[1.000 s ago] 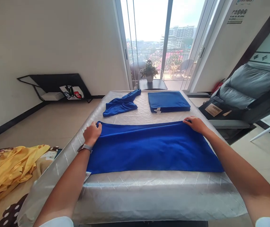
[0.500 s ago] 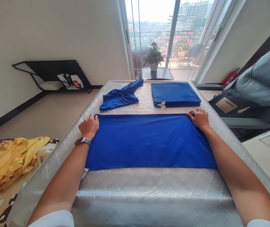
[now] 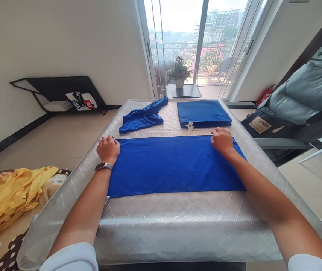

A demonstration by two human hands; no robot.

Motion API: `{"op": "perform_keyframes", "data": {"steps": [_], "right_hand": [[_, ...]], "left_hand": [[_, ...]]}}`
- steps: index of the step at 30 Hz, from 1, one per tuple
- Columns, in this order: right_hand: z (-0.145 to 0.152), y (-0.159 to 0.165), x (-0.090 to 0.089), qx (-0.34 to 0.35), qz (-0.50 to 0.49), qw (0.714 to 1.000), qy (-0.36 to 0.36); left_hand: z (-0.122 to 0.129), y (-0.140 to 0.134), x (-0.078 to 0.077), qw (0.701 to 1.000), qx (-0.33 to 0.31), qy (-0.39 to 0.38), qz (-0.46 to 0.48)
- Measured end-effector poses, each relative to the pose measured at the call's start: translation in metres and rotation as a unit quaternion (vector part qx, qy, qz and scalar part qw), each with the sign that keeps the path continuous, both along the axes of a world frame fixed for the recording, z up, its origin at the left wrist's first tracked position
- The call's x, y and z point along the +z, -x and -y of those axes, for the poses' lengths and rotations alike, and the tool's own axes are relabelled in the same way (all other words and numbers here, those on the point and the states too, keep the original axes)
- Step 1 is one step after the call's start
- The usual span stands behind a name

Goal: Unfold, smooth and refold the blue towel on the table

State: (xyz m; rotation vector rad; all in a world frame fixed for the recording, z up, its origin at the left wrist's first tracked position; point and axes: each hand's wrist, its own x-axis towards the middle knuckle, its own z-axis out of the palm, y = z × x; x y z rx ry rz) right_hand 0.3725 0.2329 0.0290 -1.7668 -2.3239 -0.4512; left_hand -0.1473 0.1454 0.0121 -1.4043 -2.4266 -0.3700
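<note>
A blue cloth (image 3: 163,165), folded into a long rectangle, lies flat across the silver quilted cover (image 3: 178,210). My left hand (image 3: 108,149), with a watch on its wrist, is closed at the cloth's far left corner, thumb against the edge. Over the far edge, left of the far right corner, is my right hand (image 3: 222,141) with curled fingers; whether they pinch the fabric is hidden. Beyond the cloth sit a neat stack of folded blue cloths (image 3: 204,113) with white tags and, to its left, a crumpled blue cloth (image 3: 142,117). A white tag peeks out by my left forearm.
Yellow patterned fabric (image 3: 17,195) lies at the lower left. A dark recliner (image 3: 302,101) stands at the right, near a fire extinguisher (image 3: 266,95). Past the far edge, a potted plant (image 3: 179,73) rests on a chair before the sliding glass door (image 3: 200,41).
My right hand has moved left along the far edge, away from the far right corner, and its fingers have curled. My left hand stays at its corner. The view has shifted slightly.
</note>
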Motion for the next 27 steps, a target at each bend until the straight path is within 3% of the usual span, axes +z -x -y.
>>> {"op": "perform_keyframes", "data": {"steps": [4,6,8,12,16,18,21,24,27], "right_hand": [[0.028,0.078,0.0,0.127,-0.071,0.987,0.068],[0.033,0.112,-0.006,0.168,-0.088,0.975,0.114],[0.034,0.134,-0.014,0.163,-0.105,0.968,0.159],[0.033,0.147,-0.027,0.138,-0.123,0.966,0.182],[0.034,0.142,-0.029,0.138,-0.116,0.963,0.199],[0.035,0.143,-0.027,0.137,-0.116,0.962,0.206],[0.034,0.142,-0.024,0.13,-0.118,0.96,0.218],[0.03,0.124,-0.023,0.109,-0.111,0.96,0.235],[0.021,0.08,-0.023,0.068,-0.101,0.964,0.237]], "left_hand": [[0.003,-0.019,0.011,0.994,-0.076,0.008,-0.074],[0.0,-0.045,0.018,0.987,-0.136,0.026,-0.077],[-0.004,-0.085,0.021,0.969,-0.23,0.045,-0.073],[-0.02,-0.178,0.01,0.912,-0.404,0.052,-0.05],[-0.035,-0.231,-0.01,0.908,-0.409,0.081,0.039],[-0.038,-0.233,-0.016,0.907,-0.403,0.099,0.071],[-0.036,-0.21,-0.017,0.909,-0.39,0.125,0.079],[-0.031,-0.164,-0.014,0.927,-0.341,0.133,0.083],[-0.024,-0.108,-0.012,0.946,-0.278,0.138,0.095]]}}
